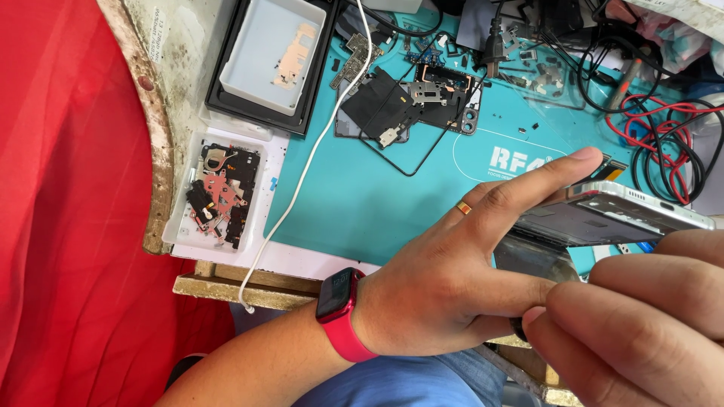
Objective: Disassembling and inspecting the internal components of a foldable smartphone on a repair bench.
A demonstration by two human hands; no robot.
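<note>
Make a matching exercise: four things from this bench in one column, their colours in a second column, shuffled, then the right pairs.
Things:
1. Watch on the left wrist
2. Mat
3. Cable across the mat's left side
4. Ring on the left hand

Colours:
A. White
B. Gold
C. Red
D. Teal

Pairs: 1-C, 2-D, 3-A, 4-B
</note>
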